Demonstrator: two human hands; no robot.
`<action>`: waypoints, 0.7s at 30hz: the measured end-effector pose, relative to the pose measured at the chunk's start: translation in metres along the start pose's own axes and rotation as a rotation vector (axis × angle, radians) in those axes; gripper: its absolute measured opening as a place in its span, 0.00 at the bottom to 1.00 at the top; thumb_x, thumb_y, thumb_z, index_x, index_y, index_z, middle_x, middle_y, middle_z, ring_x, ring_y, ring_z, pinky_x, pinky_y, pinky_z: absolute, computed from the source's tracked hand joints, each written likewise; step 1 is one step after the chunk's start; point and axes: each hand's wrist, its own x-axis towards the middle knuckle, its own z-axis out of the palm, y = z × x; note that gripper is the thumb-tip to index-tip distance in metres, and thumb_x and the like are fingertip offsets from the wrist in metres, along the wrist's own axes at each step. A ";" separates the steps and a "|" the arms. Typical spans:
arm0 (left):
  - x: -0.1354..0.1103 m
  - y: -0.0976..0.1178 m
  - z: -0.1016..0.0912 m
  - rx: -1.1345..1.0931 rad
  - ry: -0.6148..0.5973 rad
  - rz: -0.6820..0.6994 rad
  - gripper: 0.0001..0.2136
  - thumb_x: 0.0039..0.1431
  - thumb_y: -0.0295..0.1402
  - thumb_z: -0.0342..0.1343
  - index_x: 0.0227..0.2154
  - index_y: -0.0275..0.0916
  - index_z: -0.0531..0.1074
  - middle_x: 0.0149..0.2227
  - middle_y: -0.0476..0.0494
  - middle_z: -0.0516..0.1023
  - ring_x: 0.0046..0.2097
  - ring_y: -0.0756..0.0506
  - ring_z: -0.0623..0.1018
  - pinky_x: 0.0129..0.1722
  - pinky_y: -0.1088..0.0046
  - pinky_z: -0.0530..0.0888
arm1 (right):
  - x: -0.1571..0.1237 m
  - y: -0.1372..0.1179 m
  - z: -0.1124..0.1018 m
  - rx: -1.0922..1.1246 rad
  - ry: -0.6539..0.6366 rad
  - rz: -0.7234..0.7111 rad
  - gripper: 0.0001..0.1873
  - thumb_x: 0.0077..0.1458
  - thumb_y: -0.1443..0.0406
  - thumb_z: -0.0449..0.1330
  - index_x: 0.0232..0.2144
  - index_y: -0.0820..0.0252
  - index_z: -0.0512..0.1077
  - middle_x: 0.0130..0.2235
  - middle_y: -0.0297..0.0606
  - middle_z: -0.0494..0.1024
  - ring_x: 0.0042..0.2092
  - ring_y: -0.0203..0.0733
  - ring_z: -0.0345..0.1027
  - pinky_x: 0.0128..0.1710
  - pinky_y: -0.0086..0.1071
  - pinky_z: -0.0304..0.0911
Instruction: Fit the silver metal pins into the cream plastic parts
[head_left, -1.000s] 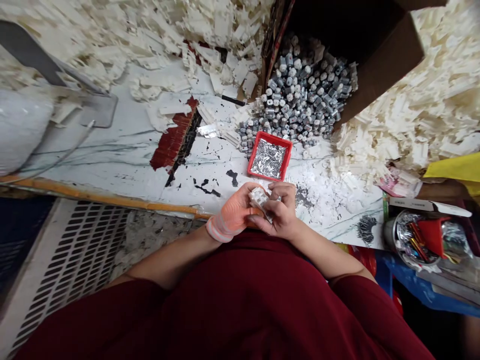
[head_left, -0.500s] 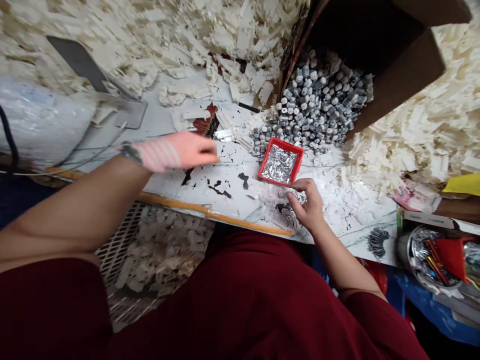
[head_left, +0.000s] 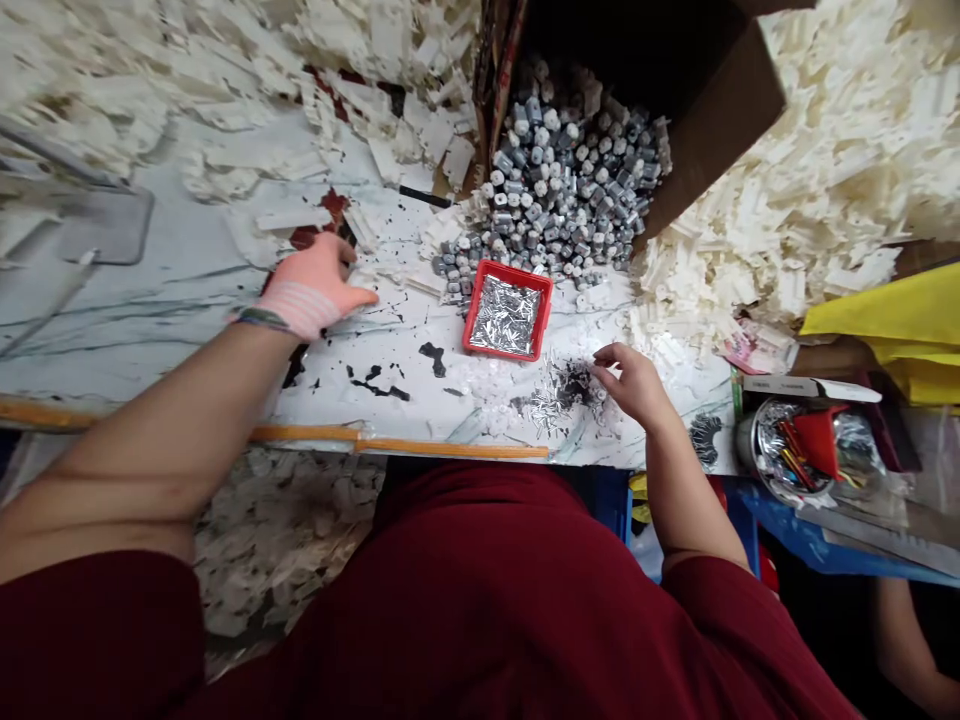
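Observation:
My left hand (head_left: 313, 288) wears an orange glove with a striped cuff. It reaches out over the worn white table (head_left: 150, 300) and curls down among loose white plastic parts (head_left: 375, 275); what its fingers hold is hidden. My right hand (head_left: 634, 382) is bare. Its fingertips pinch together at a scatter of small metal pins (head_left: 555, 398) lying on the table. A red tray (head_left: 541, 322) full of the same pins sits just left of and beyond that hand.
A pile of small grey motors (head_left: 559, 195) spills from a tipped cardboard box (head_left: 712, 120). Heaps of white plastic parts (head_left: 810, 190) lie right and behind. A round tin (head_left: 765, 450) stands at right, yellow sheet (head_left: 892, 320) beyond. Another person's arm (head_left: 907, 640) shows bottom right.
My hands, together on a white part one second ago, have separated. The left has reached out to the far left parts. The right has gone down to the loose pins.

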 end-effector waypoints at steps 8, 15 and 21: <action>-0.088 -0.028 0.028 -0.496 -0.098 0.136 0.12 0.48 0.36 0.57 0.36 0.36 0.72 0.33 0.47 0.74 0.39 0.46 0.70 0.39 0.76 0.66 | 0.013 -0.003 0.025 -0.173 -0.270 -0.012 0.12 0.51 0.72 0.57 0.39 0.58 0.72 0.37 0.39 0.77 0.41 0.42 0.68 0.42 0.33 0.62; -0.125 0.029 0.076 -1.155 -0.427 -0.013 0.17 0.46 0.41 0.59 0.37 0.37 0.69 0.23 0.53 0.63 0.25 0.52 0.64 0.23 0.77 0.59 | 0.005 -0.002 0.030 -0.028 -0.226 0.018 0.10 0.54 0.71 0.55 0.38 0.58 0.72 0.38 0.37 0.78 0.40 0.39 0.70 0.41 0.32 0.64; -0.134 0.053 0.081 -1.323 -0.547 -0.117 0.17 0.45 0.38 0.60 0.38 0.38 0.67 0.22 0.56 0.63 0.20 0.55 0.59 0.19 0.78 0.53 | -0.001 0.008 0.016 -0.050 -0.182 0.079 0.09 0.52 0.70 0.57 0.37 0.59 0.72 0.36 0.38 0.78 0.38 0.40 0.70 0.39 0.33 0.63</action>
